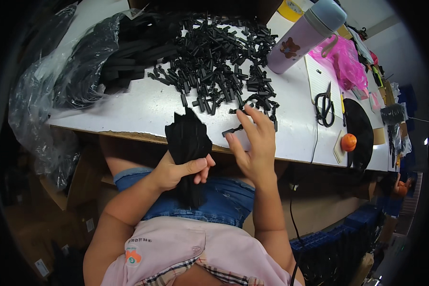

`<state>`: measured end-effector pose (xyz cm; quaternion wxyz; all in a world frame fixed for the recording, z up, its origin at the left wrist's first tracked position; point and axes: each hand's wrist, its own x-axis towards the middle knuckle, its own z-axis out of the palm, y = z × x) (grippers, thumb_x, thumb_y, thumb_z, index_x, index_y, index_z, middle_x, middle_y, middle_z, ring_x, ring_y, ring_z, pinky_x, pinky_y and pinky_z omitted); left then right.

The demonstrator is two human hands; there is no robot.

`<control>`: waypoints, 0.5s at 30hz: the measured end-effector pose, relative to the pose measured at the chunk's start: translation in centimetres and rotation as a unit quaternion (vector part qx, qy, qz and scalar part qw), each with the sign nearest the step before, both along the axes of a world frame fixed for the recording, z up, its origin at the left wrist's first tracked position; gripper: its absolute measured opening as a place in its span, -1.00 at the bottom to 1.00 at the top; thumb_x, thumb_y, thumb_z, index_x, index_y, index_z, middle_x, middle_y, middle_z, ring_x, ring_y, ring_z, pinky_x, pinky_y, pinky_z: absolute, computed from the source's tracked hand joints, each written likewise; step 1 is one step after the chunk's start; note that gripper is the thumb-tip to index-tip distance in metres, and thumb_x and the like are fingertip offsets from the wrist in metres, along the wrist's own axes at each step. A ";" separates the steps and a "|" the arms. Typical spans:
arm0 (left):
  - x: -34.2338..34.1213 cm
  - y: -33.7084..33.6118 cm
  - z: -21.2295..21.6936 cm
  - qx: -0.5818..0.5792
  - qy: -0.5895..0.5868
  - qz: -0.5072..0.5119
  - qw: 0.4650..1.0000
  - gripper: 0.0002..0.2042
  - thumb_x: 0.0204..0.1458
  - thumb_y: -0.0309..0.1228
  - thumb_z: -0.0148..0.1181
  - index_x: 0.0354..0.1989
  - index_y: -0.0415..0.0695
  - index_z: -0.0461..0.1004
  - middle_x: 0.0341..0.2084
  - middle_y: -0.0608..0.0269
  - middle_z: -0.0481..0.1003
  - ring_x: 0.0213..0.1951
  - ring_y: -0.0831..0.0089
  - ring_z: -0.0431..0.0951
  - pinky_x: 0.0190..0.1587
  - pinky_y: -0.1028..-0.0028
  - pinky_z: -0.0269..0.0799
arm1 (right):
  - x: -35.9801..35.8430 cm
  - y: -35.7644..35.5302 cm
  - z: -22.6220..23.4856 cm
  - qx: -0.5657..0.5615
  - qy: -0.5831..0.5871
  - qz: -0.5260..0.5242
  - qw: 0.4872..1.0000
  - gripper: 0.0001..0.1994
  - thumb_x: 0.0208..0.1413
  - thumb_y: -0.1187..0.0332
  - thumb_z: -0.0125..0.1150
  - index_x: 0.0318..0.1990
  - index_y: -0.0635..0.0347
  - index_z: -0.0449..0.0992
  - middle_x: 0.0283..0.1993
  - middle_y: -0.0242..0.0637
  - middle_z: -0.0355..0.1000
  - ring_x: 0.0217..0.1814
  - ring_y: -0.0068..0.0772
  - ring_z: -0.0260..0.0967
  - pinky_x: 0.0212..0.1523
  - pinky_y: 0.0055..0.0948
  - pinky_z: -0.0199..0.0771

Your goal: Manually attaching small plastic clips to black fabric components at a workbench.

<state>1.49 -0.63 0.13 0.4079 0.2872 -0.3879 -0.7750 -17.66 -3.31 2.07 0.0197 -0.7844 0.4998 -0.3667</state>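
Observation:
My left hand (178, 172) is closed around a bundle of black fabric strips (188, 136), which stands up above the fist and hangs below it over my lap. My right hand (255, 148) is over the table's front edge with thumb and fingers apart. Between its thumb and fingertips shows a small black buckle-like plastic part (232, 130); I cannot tell whether the thumb touches it. Beyond the fingertips spreads a large heap of similar small black parts (214, 62).
A clear plastic bag (83, 76) with more black strips (133, 55) lies at the left. Right of the heap stand a lilac bottle (295, 43), black scissors (324, 108), a notebook (318, 78), a pink plastic bag (345, 59) and an orange fruit (348, 142). The white table's (114, 112) front edge is worn.

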 end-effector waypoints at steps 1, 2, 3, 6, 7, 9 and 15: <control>0.0 0.0 0.2 0.062 0.038 -0.055 0.996 -0.81 -0.07 -0.38 0.12 -0.40 -0.27 0.39 -0.65 0.22 0.38 -0.69 0.56 0.34 -0.56 0.60 0.32 | 0.3 0.9 0.4 0.001 0.000 -0.001 1.000 -0.58 -0.22 0.30 0.21 -0.14 0.24 0.38 -0.10 -0.08 0.26 -0.08 -0.08 0.18 -0.04 -0.24 0.15; -0.5 0.1 0.5 0.078 0.049 -0.045 0.995 -0.83 -0.08 -0.38 0.12 -0.42 -0.25 0.36 -0.72 0.29 0.32 -0.75 0.61 0.27 -0.64 0.62 0.26 | 1.0 2.2 0.8 -0.010 -0.100 0.039 0.994 -0.62 -0.27 0.38 0.22 -0.19 0.24 0.41 -0.16 -0.12 0.28 -0.14 -0.14 0.20 -0.11 -0.31 0.19; -0.7 0.3 0.7 0.080 0.051 -0.046 0.994 -0.83 -0.08 -0.38 0.12 -0.42 -0.25 0.36 -0.72 0.29 0.32 -0.75 0.61 0.27 -0.64 0.62 0.26 | 1.8 3.0 1.3 -0.022 -0.198 0.077 0.977 -0.66 -0.33 0.46 0.24 -0.25 0.24 0.44 -0.23 -0.16 0.30 -0.21 -0.21 0.22 -0.19 -0.38 0.24; -0.7 0.3 0.0 0.055 0.060 -0.047 0.996 -0.83 -0.11 -0.42 0.13 -0.39 -0.22 0.32 -0.71 0.35 0.28 -0.75 0.63 0.25 -0.69 0.64 0.21 | 3.2 3.2 2.6 -0.076 -0.051 0.076 0.993 -0.69 -0.39 0.55 0.23 -0.33 0.24 0.46 -0.32 -0.23 0.31 -0.31 -0.30 0.23 -0.32 -0.49 0.26; -0.7 0.4 0.2 0.055 0.060 -0.050 0.995 -0.83 -0.11 -0.42 0.13 -0.39 -0.22 0.32 -0.71 0.35 0.28 -0.75 0.63 0.25 -0.69 0.64 0.21 | 3.1 3.2 2.2 -0.076 -0.050 0.072 0.993 -0.69 -0.39 0.55 0.23 -0.33 0.24 0.46 -0.32 -0.23 0.31 -0.31 -0.30 0.23 -0.32 -0.49 0.26; -0.7 0.5 0.9 0.028 0.016 -0.020 0.999 -0.80 -0.15 -0.44 0.17 -0.38 -0.21 0.32 -0.70 0.36 0.29 -0.75 0.63 0.24 -0.69 0.66 0.21 | 2.9 3.1 1.2 -0.070 -0.109 0.082 0.988 -0.71 -0.40 0.58 0.23 -0.36 0.24 0.46 -0.37 -0.28 0.29 -0.35 -0.31 0.21 -0.38 -0.48 0.25; -1.2 0.7 1.3 -0.114 0.003 0.102 0.988 -0.81 -0.20 -0.50 0.20 -0.41 -0.20 0.33 -0.52 0.30 0.33 -0.47 0.62 0.34 -0.41 0.65 0.27 | 2.6 4.5 1.1 0.299 -0.491 0.173 0.800 -0.95 -0.15 0.58 0.15 -0.47 0.29 0.41 -0.45 -0.34 0.28 -0.51 -0.64 0.20 -0.53 -0.70 0.20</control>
